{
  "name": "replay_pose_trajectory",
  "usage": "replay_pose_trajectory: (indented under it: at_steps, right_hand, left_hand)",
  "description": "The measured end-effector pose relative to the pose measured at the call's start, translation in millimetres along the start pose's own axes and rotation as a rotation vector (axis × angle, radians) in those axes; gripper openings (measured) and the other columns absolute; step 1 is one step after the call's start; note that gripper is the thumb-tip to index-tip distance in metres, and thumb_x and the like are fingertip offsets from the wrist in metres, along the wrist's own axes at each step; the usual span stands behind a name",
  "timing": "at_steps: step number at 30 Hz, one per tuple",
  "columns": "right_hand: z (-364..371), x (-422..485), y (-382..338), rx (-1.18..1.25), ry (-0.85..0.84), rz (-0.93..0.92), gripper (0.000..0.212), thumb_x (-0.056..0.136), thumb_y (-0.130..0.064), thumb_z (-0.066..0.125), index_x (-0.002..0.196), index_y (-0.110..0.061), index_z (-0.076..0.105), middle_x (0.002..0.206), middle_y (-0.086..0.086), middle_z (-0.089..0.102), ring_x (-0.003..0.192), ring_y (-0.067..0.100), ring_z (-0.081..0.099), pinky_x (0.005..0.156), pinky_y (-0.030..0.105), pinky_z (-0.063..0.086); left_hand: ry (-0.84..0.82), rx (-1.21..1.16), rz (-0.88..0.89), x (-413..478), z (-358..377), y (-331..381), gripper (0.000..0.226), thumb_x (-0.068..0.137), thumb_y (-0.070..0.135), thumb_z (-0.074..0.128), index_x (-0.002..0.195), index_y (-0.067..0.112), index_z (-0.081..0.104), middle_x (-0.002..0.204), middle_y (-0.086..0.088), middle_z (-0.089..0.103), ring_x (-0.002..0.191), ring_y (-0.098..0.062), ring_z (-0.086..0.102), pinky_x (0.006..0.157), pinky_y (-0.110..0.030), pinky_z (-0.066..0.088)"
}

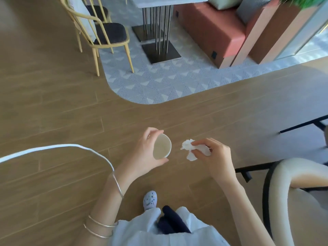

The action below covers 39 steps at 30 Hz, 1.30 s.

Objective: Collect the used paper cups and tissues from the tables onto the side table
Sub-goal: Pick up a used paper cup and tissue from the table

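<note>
In the head view, just below the centre of the frame, the left hand (pixel 144 153) curls its fingers and thumb round a tilted white paper cup (pixel 161 147), its open mouth facing the camera, held in the air over the wooden floor (pixel 53 103). Just right of it and apart from the cup, the right hand (pixel 215 158) pinches a crumpled white tissue (pixel 190 150) between thumb and curled fingers. A yellow chair (pixel 106 38) stands in the upper left, a red bench (pixel 213 31) in the upper right on patterned carpet (pixel 159 82).
</note>
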State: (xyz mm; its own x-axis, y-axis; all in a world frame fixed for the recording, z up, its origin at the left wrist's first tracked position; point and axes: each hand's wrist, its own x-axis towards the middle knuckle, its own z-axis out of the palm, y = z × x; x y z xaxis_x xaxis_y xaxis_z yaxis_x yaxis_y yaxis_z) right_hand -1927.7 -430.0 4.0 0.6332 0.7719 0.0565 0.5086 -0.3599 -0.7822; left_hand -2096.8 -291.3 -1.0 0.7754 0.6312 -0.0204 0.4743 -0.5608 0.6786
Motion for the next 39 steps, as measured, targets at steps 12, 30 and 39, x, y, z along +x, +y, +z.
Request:
replay_pose_trajectory:
  at_steps: [12, 30, 39]
  right_hand:
    - [17, 154, 22, -0.011, 0.032, 0.035, 0.022, 0.069, -0.005, 0.075, 0.083, -0.022, 0.071, 0.081, -0.017, 0.065, 0.078, -0.005, 0.056, 0.067, 0.005, 0.038]
    - [-68, 488, 66, -0.048, 0.051, -0.068, 0.022, 0.068, -0.007, 0.076, 0.083, -0.022, 0.072, 0.082, -0.014, 0.067, 0.075, -0.001, 0.057, 0.066, 0.006, 0.038]
    - [-93, 554, 106, -0.003, 0.147, 0.046, 0.023, 0.068, -0.007, 0.075, 0.083, -0.024, 0.071, 0.085, -0.013, 0.068, 0.078, -0.002, 0.058, 0.067, 0.008, 0.04]
  left_hand:
    - [-0.078, 0.034, 0.039, 169, -17, -30, 0.079, 0.068, 0.036, 0.079, 0.135, 0.022, 0.039, 0.134, 0.011, 0.037, 0.119, -0.01, 0.038, 0.096, -0.018, 0.027]
    - [-0.03, 0.06, 0.036, 498, -24, 19, 0.082, 0.067, 0.036, 0.08, 0.136, 0.019, 0.038, 0.136, 0.005, 0.037, 0.12, -0.014, 0.038, 0.089, -0.014, 0.023]
    - [-0.128, 0.093, 0.152, 611, -9, 40, 0.081, 0.066, 0.039, 0.08, 0.134, 0.02, 0.04, 0.134, 0.007, 0.039, 0.119, -0.01, 0.038, 0.089, -0.012, 0.023]
